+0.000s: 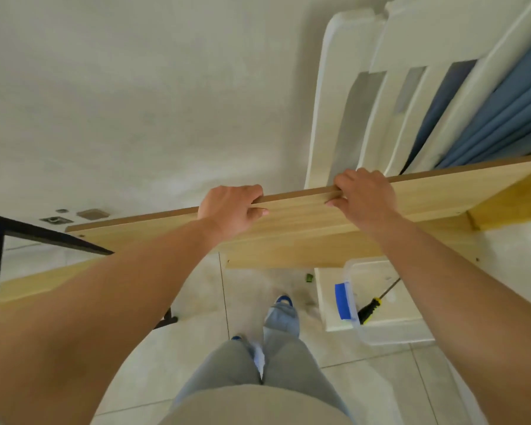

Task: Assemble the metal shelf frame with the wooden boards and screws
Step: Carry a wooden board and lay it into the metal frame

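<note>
so far i see both my left hand point(232, 210) and right hand point(364, 197) gripping the long pale wooden board point(304, 228) by its top edge, right of the black metal frame point(43, 237); fitting and screwing look undone.

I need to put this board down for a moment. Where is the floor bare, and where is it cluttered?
Bare tile lies between the black metal frame on the left and your feet. It is crowded to the right: a clear plastic box with a screwdriver stands by the white furniture. Both hands grip the wooden board.
</note>
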